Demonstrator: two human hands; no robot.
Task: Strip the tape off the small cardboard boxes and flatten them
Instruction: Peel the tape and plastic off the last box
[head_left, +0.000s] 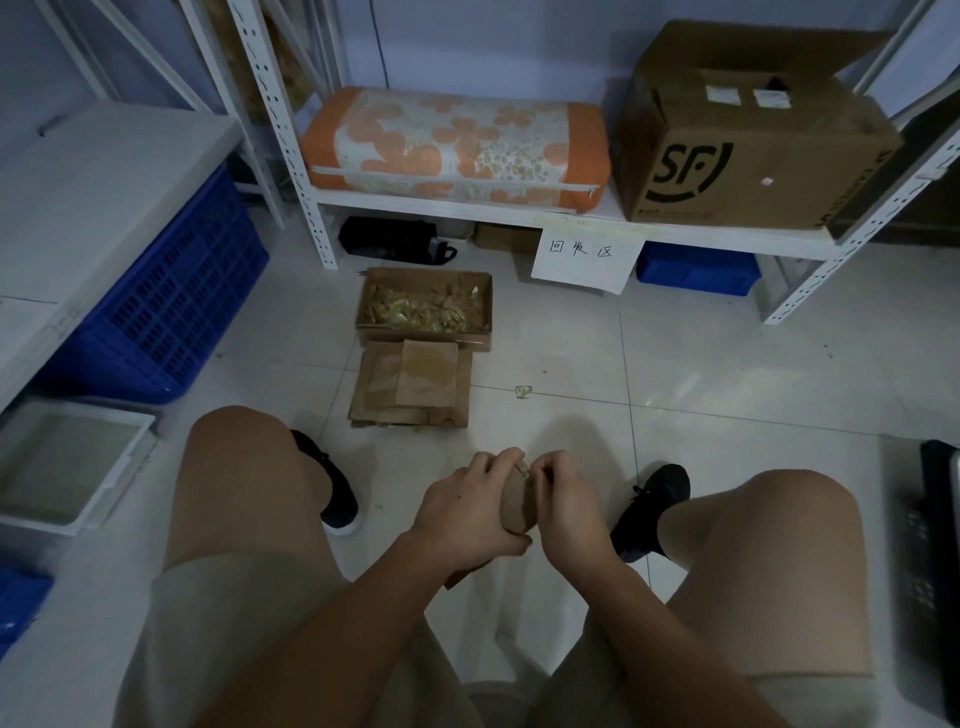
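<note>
A small brown cardboard box (516, 501) is held between my knees above the tiled floor. My left hand (467, 506) grips it from the left, fingers over its top and thumb under it. My right hand (566, 504) pinches at the box's upper edge, where a bit of tape shows. Most of the box is hidden by both hands. A stack of flattened cardboard pieces (413, 384) lies on the floor ahead. Behind the stack stands an open carton (423, 309) filled with crumpled yellowish tape strips.
White metal shelving (519, 213) stands ahead with an orange-patterned cushion (452, 145) and a large SF carton (748, 150). A paper sign (587, 257) hangs from it. Blue crate (171, 306) at left, white tray (67, 467) near my left knee, a scrap (523, 391) on the floor.
</note>
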